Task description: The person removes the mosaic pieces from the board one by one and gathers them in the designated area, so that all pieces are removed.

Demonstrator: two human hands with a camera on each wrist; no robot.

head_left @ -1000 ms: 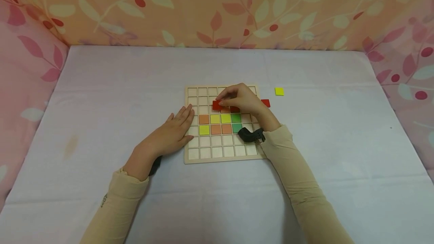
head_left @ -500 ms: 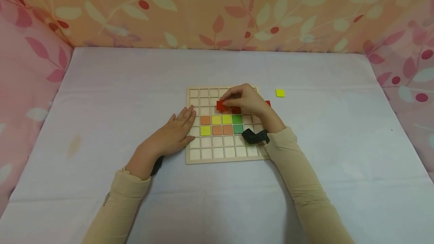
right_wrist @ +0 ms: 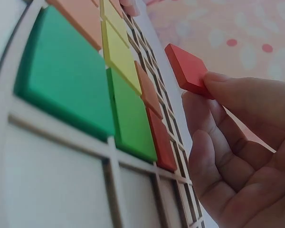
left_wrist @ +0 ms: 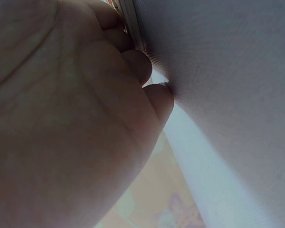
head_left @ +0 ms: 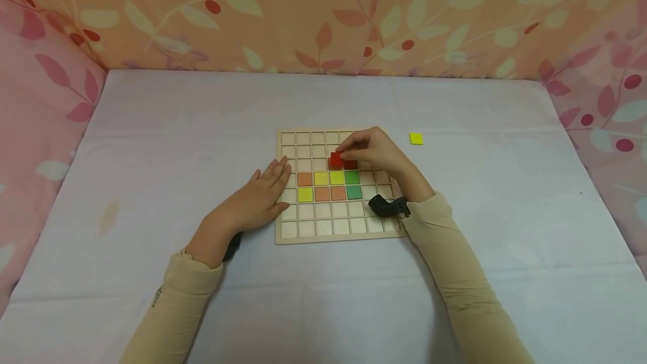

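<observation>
My right hand [head_left: 381,156] pinches a red square tile [head_left: 336,159] between thumb and fingertips. In the right wrist view this red tile [right_wrist: 187,69] is held tilted, apart from the wooden grid board [head_left: 328,239]. Below it on the board, a darker red tile [head_left: 351,164] sits in a cell, with an orange tile [right_wrist: 148,88] beside it. Two rows nearer hold yellow, orange, green and teal tiles [head_left: 354,191]. My left hand [head_left: 255,201] lies with straight fingers against the board's left edge, its fingertips touching the rim.
A loose yellow tile [head_left: 416,138] lies on the white tablecloth [head_left: 505,184] to the right of the board. Flowered cloth [head_left: 323,16] hangs behind and at both sides of the table. Each wrist wears a dark camera.
My right hand has shifted a little to the right with the red tile. The red piece seen earlier beyond the right wrist is now hidden behind it. The left hand stays in place.
</observation>
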